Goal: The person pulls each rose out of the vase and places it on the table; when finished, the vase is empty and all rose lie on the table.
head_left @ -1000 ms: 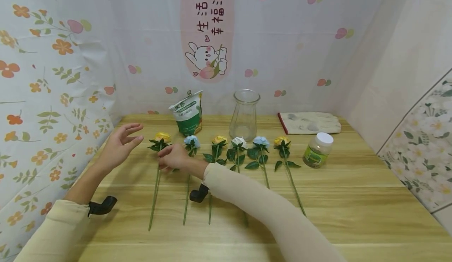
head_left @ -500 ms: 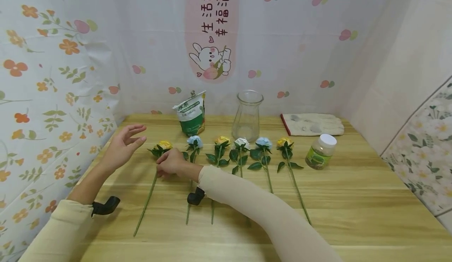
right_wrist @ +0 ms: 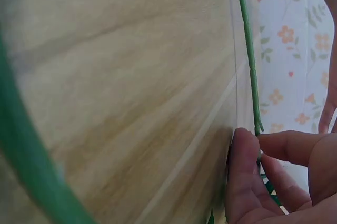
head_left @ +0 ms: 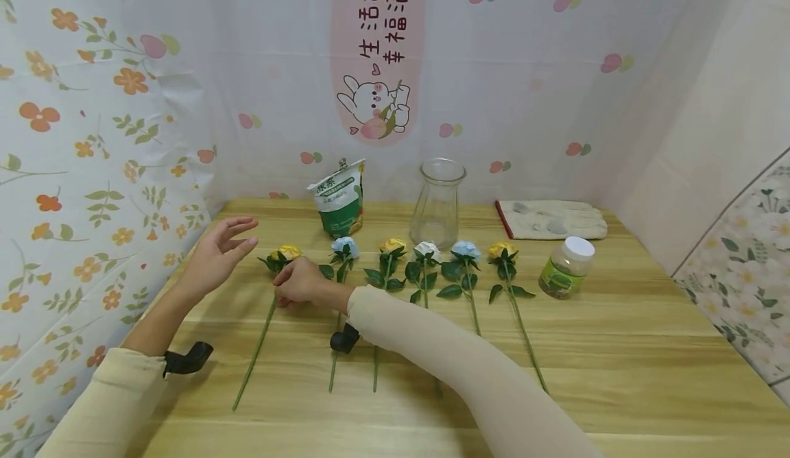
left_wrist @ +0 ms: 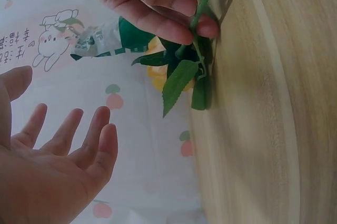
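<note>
Several artificial roses lie in a row on the wooden table (head_left: pixel 555 382). My right hand (head_left: pixel 296 284) reaches across and pinches the stem of the leftmost yellow rose (head_left: pixel 286 253) just below its leaves; the wrist views show the fingers (left_wrist: pixel 174 8) curled round the green stem (right_wrist: pixel 251 71). The stem (head_left: pixel 253 358) slants down to the left. My left hand (head_left: pixel 216 252) hovers open beside that rose, fingers spread (left_wrist: pixel 68 150), touching nothing. A blue rose (head_left: pixel 344 247) lies next to it.
Behind the roses stand a clear glass vase (head_left: pixel 439 201) and a green-white pouch (head_left: pixel 338 199). A pair of work gloves (head_left: pixel 549 218) lies at the back right, and a white-lidded jar (head_left: pixel 566 267) stands right of the roses. Floral curtains wall the left and back.
My right hand closed on the leftmost rose's stem and swung its lower end to the left. The left hand barely moved.
</note>
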Tool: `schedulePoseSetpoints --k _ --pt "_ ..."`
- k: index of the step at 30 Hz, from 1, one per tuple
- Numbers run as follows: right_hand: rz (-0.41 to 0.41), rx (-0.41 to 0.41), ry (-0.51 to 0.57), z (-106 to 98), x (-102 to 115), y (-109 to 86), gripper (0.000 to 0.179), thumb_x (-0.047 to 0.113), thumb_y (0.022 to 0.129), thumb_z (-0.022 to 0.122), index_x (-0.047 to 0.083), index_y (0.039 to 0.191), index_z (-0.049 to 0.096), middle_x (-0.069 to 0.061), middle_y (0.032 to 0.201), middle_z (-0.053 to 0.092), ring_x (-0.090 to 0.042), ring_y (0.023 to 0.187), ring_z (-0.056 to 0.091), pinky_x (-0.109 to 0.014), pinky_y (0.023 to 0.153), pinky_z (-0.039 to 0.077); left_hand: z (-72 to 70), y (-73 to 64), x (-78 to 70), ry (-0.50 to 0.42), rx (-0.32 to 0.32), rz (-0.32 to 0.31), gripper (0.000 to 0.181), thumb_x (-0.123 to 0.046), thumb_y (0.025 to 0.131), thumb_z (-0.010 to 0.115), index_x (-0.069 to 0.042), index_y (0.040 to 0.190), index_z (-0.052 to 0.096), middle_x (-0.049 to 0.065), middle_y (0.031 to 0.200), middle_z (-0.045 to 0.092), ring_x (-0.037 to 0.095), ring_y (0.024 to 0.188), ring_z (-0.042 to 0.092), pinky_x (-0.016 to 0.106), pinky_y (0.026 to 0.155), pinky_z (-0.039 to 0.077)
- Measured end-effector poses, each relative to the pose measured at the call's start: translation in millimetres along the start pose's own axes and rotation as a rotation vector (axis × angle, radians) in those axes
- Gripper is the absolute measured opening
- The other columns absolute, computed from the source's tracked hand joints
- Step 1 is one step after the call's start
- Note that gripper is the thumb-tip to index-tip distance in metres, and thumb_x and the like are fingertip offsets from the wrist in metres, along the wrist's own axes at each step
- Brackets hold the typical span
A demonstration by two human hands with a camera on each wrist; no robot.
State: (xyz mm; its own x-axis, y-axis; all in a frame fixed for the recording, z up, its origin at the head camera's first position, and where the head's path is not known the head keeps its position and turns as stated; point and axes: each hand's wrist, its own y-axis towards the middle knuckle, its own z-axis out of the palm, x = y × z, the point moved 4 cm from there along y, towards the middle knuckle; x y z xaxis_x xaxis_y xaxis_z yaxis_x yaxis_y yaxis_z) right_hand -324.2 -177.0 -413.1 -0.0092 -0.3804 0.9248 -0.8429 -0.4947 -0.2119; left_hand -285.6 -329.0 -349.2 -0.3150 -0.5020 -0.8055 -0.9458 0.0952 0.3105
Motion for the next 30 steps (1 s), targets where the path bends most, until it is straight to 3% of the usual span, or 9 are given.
schedulePoseSetpoints --k 4,8,11,14,17,20,23,26,30 --pt "-0.005 0.016 -0.016 -4.9 0.0 -1.3 0.009 -0.004 0.09 0.067 -0.004 0.096 0.073 -0.01 0.068 0.069 -0.023 0.065 0.072 -0.03 0.053 0.058 1.1 3.3 -0.7 -0.008 -0.004 0.003 0.052 -0.027 0.104 0.053 0.0 0.146 0.038 0.024 0.148 0.044 -0.005 0.107 0.053 0.012 0.079 0.048" --pt "-0.048 0.063 -0.094 -20.3 0.7 -5.8 0.013 0.0 0.09 0.067 -0.002 0.1 0.074 -0.009 0.072 0.071 -0.022 0.065 0.072 -0.03 0.055 0.058 6.0 7.2 -3.5 -0.026 0.005 -0.006 0.053 -0.028 0.105 0.052 -0.001 0.147 0.037 0.022 0.15 0.042 0.018 0.119 0.057 0.013 0.081 0.049" --pt "-0.109 0.094 -0.149 -40.9 3.5 -12.2 0.016 0.002 0.092 0.067 -0.001 0.105 0.074 -0.007 0.08 0.072 -0.021 0.068 0.072 -0.029 0.057 0.058 13.4 13.3 -7.9 -0.042 0.021 -0.006 0.054 -0.03 0.105 0.052 -0.002 0.148 0.036 0.021 0.151 0.041 0.038 0.127 0.05 0.021 0.087 0.049" --pt "-0.166 0.113 -0.14 -64.7 7.8 -22.3 0.02 0.004 0.094 0.065 -0.003 0.112 0.071 -0.009 0.092 0.073 -0.02 0.072 0.072 -0.032 0.06 0.059 22.3 19.4 -13.6 -0.033 0.034 0.002 0.055 -0.031 0.104 0.053 -0.002 0.148 0.036 0.019 0.152 0.04 0.041 0.128 0.049 0.026 0.088 0.047" --pt "-0.218 0.104 -0.113 -86.5 11.5 -35.4 0.024 0.006 0.095 0.065 -0.001 0.118 0.069 -0.012 0.104 0.073 -0.023 0.079 0.073 -0.039 0.065 0.06 30.4 23.3 -19.8 -0.026 0.047 0.018 0.054 -0.029 0.104 0.054 -0.002 0.147 0.037 0.02 0.152 0.039 0.04 0.127 0.05 0.022 0.085 0.048" --pt "-0.305 0.068 -0.118 -107.0 16.3 -49.4 0.025 0.007 0.096 0.064 0.001 0.121 0.068 -0.016 0.113 0.07 -0.028 0.087 0.072 -0.046 0.068 0.059 37.9 26.1 -27.4 -0.027 0.079 0.037 0.054 -0.026 0.103 0.055 -0.002 0.148 0.036 0.022 0.153 0.037 0.041 0.128 0.049 0.021 0.085 0.049" --pt "-0.394 0.004 -0.136 -125.8 23.1 -64.1 0.026 0.009 0.096 0.064 0.004 0.121 0.068 -0.014 0.116 0.07 -0.025 0.087 0.072 -0.044 0.066 0.059 42.2 26.5 -37.1 -0.036 0.107 0.061 0.055 -0.022 0.103 0.057 -0.001 0.148 0.035 0.023 0.154 0.034 0.043 0.131 0.046 0.04 0.093 0.051" --pt "-0.476 -0.076 -0.127 -144.3 28.8 -80.6 0.027 0.009 0.095 0.065 0.005 0.122 0.068 -0.009 0.116 0.07 -0.019 0.084 0.071 -0.038 0.064 0.058 45.1 25.8 -46.6 -0.031 0.104 0.082 0.057 -0.021 0.102 0.058 -0.003 0.15 0.035 0.02 0.155 0.032 0.044 0.132 0.045 0.058 0.097 0.045" --pt "-0.563 -0.117 -0.098 -165.8 28.5 -106.0 0.038 0.01 0.095 0.066 0.007 0.132 0.062 -0.008 0.128 0.064 -0.019 0.098 0.068 -0.038 0.075 0.058 52.4 24.3 -59.8 -0.005 0.098 0.111 0.063 -0.022 0.1 0.062 -0.011 0.154 0.031 0.016 0.158 0.029 0.042 0.134 0.044 0.061 0.1 0.043"
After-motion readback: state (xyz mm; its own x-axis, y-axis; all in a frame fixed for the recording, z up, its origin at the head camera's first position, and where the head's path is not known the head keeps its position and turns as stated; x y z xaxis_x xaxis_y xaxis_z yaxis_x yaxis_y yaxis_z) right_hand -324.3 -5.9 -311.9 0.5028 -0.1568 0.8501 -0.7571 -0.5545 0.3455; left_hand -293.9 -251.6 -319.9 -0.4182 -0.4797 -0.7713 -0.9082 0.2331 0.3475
